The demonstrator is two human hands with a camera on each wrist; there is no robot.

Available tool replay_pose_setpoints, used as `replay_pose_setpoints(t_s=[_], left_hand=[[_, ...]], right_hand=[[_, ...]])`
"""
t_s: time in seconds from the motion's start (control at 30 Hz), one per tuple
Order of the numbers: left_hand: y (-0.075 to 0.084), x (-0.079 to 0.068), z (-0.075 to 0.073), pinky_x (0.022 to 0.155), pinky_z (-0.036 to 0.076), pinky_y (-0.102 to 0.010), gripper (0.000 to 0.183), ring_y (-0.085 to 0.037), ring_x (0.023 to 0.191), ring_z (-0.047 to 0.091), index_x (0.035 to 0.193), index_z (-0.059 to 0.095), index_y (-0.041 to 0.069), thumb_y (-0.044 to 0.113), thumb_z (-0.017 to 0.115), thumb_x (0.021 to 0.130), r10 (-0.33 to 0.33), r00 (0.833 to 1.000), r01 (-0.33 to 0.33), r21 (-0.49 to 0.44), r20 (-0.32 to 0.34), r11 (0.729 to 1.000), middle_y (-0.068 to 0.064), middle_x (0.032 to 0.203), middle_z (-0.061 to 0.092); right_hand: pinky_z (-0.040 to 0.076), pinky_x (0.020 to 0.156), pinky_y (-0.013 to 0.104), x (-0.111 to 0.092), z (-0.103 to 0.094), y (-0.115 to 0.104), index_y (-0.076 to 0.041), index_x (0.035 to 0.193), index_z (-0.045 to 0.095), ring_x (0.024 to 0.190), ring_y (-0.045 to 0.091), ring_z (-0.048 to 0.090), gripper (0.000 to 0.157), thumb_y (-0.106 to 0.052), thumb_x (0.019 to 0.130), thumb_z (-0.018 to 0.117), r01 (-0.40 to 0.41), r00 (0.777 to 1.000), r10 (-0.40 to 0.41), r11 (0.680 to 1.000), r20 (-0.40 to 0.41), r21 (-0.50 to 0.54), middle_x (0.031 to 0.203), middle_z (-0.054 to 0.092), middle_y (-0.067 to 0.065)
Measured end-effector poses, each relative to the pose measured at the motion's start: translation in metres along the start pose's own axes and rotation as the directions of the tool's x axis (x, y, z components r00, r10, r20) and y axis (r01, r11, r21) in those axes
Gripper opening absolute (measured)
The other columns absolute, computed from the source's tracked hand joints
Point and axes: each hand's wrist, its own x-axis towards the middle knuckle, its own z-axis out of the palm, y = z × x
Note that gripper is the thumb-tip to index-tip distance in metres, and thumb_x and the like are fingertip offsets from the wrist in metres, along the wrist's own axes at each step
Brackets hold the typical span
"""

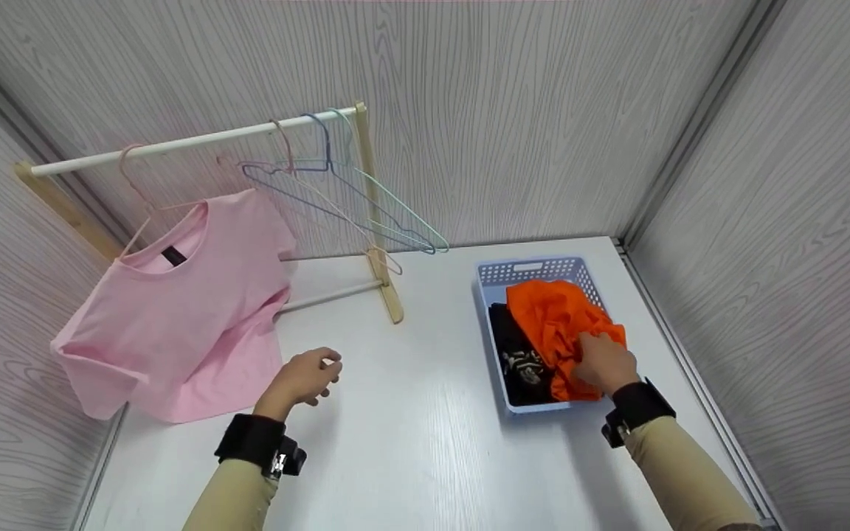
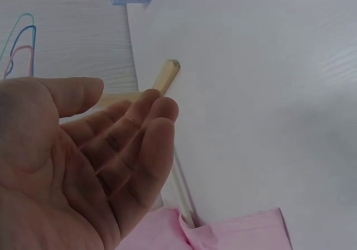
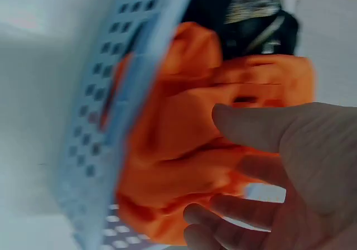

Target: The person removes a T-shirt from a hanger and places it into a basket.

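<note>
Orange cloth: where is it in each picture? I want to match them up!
Head: the orange cloth is right of the middle, bunched in the blue basket, with the right hand over its lower right part.
Left wrist: not in this picture.
Right wrist: in the middle, with the thumb in front of it.
Shared landmark: the blue basket is in all three; the left wrist view shows only a bit at the top.

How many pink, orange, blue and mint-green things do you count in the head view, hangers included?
Pink: 3 (shirt, the hanger inside it, bare pink hanger)
Orange: 1 (garment)
Blue: 2 (basket, blue hanger)
Mint green: 1 (mint-green hanger)
Total: 7
</note>
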Motion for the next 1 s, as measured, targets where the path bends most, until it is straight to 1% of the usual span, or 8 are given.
replay_pose_setpoints(t_s=[0.07, 0.23, 0.3, 0.5, 0.63, 0.73, 0.83, 1.0], left_hand=[[0.005, 0.002, -0.005, 0.057, 0.057, -0.032, 0.037, -0.022, 0.075, 0.066, 0.130, 0.055, 0.001, 0.021, 0.047, 0.099, 0.014, 1.000, -0.014, 0.013, 0.000, 1.000, -0.011, 0.098, 0.069], [0.019, 0.007, -0.021, 0.059, 0.057, -0.032, 0.038, -0.021, 0.075, 0.066, 0.130, 0.054, 0.001, 0.022, 0.047, 0.100, 0.047, 0.999, -0.047, 0.047, -0.003, 0.998, -0.015, 0.103, 0.069], [0.024, 0.010, -0.028, 0.059, 0.057, -0.032, 0.039, -0.021, 0.076, 0.065, 0.131, 0.053, 0.002, 0.024, 0.047, 0.100, 0.059, 0.998, -0.059, 0.060, -0.004, 0.996, -0.015, 0.104, 0.069], [0.031, 0.010, -0.058, 0.060, 0.057, -0.031, 0.043, -0.020, 0.078, 0.063, 0.134, 0.051, 0.000, 0.027, 0.046, 0.100, 0.072, 0.997, -0.070, 0.103, -0.021, 0.992, -0.019, 0.110, 0.067], [0.028, 0.002, -0.092, 0.065, 0.057, -0.033, 0.047, -0.025, 0.082, 0.063, 0.138, 0.047, -0.001, 0.029, 0.045, 0.101, 0.064, 0.997, -0.057, 0.134, -0.048, 0.989, -0.027, 0.122, 0.061], [0.025, -0.007, -0.126, 0.082, 0.055, -0.045, 0.051, -0.037, 0.098, 0.063, 0.140, 0.043, -0.002, 0.031, 0.043, 0.101, 0.062, 0.994, -0.043, 0.208, -0.086, 0.977, -0.031, 0.130, 0.055], [0.023, -0.016, -0.161, 0.089, 0.049, -0.053, 0.054, -0.042, 0.100, 0.064, 0.140, 0.041, -0.004, 0.033, 0.040, 0.101, 0.055, 0.988, -0.013, 0.281, -0.142, 0.960, -0.034, 0.132, 0.053], [0.012, -0.029, -0.207, 0.079, 0.052, -0.046, 0.059, -0.026, 0.071, 0.069, 0.139, 0.038, -0.010, 0.032, 0.040, 0.098, 0.018, 0.968, 0.061, 0.308, -0.249, 0.950, -0.037, 0.131, 0.050]], right_hand=[[0.052, 0.075, 0.055, 0.002, -0.011, -0.014, 0.000, 0.125, 0.054, 0.095, 0.041, 0.060, 0.048, -0.023, 0.086, 0.066, 0.034, 0.999, -0.034, 0.999, -0.008, 0.018, 0.115, 0.059, 0.026], [0.046, 0.099, 0.057, 0.009, -0.023, -0.056, -0.003, 0.140, 0.048, 0.122, 0.040, 0.053, 0.060, -0.028, 0.089, 0.066, 0.174, 0.984, -0.176, 0.980, 0.018, 0.098, 0.136, 0.056, 0.021], [0.044, 0.103, 0.056, 0.011, -0.022, -0.073, -0.005, 0.140, 0.049, 0.123, 0.037, 0.054, 0.059, -0.028, 0.089, 0.067, 0.208, 0.976, -0.214, 0.969, 0.037, 0.131, 0.137, 0.056, 0.019], [0.045, 0.105, 0.052, 0.013, -0.009, -0.113, -0.010, 0.139, 0.052, 0.119, 0.032, 0.056, 0.058, -0.029, 0.088, 0.071, 0.228, 0.965, -0.248, 0.954, 0.081, 0.197, 0.136, 0.057, 0.016], [0.043, 0.106, 0.052, 0.012, 0.002, -0.125, -0.011, 0.137, 0.054, 0.123, 0.035, 0.054, 0.055, -0.028, 0.087, 0.071, 0.264, 0.953, -0.285, 0.947, 0.100, 0.182, 0.135, 0.057, 0.017], [0.041, 0.108, 0.052, 0.011, 0.008, -0.128, -0.011, 0.137, 0.054, 0.125, 0.035, 0.053, 0.055, -0.028, 0.087, 0.071, 0.276, 0.945, -0.303, 0.942, 0.125, 0.191, 0.136, 0.057, 0.016], [0.041, 0.108, 0.051, 0.009, 0.012, -0.127, -0.010, 0.137, 0.055, 0.125, 0.034, 0.054, 0.055, -0.026, 0.087, 0.071, 0.280, 0.940, -0.312, 0.936, 0.137, 0.213, 0.137, 0.058, 0.016], [0.045, 0.105, 0.050, 0.007, 0.018, -0.124, -0.009, 0.135, 0.056, 0.119, 0.032, 0.058, 0.053, -0.024, 0.087, 0.072, 0.276, 0.940, -0.311, 0.935, 0.139, 0.224, 0.134, 0.060, 0.015]])
